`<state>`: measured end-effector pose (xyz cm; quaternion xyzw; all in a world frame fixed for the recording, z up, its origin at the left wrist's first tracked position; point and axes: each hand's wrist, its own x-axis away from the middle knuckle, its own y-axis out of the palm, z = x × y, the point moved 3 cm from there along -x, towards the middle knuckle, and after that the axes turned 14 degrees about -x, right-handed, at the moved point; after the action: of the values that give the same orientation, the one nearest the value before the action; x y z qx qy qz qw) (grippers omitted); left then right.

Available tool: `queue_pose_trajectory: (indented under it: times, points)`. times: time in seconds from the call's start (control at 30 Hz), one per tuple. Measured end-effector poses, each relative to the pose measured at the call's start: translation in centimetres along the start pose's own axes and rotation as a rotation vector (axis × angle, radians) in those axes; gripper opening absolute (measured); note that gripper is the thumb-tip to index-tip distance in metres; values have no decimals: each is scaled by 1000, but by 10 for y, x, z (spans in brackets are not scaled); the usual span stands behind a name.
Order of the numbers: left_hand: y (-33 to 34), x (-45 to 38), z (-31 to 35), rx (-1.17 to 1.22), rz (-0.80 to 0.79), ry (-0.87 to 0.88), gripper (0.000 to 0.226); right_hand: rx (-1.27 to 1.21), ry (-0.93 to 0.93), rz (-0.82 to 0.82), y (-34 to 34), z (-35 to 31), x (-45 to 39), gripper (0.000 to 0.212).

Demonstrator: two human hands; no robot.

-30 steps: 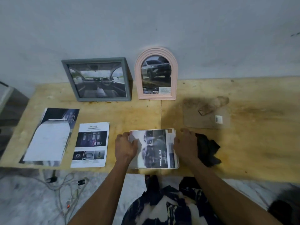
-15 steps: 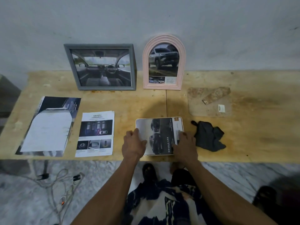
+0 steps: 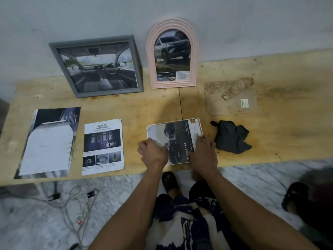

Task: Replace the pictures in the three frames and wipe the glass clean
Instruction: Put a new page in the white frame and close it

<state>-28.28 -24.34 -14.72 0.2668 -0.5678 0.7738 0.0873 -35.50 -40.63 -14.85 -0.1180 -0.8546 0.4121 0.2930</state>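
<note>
A: What has moved since a second ago?

B: The right hand (image 3: 203, 154) has let go of the black cloth (image 3: 231, 137), which now lies alone near the front edge of the bench (image 3: 288, 138). Both hands have slid toward the near side of the white frame (image 3: 173, 140).

A: How are the hands now?

B: The left hand (image 3: 153, 154) is curled, pinching the frame's left side. The right hand lies flat, fingers spread, pressing its right side.

A: And the task?

B: The grey frame (image 3: 98, 65) and the pink arched frame (image 3: 172, 54) stand against the wall with pictures inside. I think the third frame is in work. Two loose prints (image 3: 102, 147) lie at the left. If the glass is wiped, I cannot tell.
</note>
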Motion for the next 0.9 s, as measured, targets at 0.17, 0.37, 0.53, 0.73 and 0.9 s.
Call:
queue_pose_trajectory:
  times: [0.17,0.37,0.53,0.73,0.9]
  points:
    - [-4,-3,6,43,49,-86,58,-22,3,-17,-1,3,-1,75]
    - [-4,1,6,-15,149,-75,42,2,-12,-15,-1,2,-1,76]
    - [-6,6,9,-6,177,-44,37,-3,-20,-12,-1,3,-1,75]
    - [-12,10,7,62,182,-27,49,-17,-24,-5,-1,5,-1,73]
    - [-18,6,8,185,168,-74,64,-18,-22,7,-2,3,-2,71]
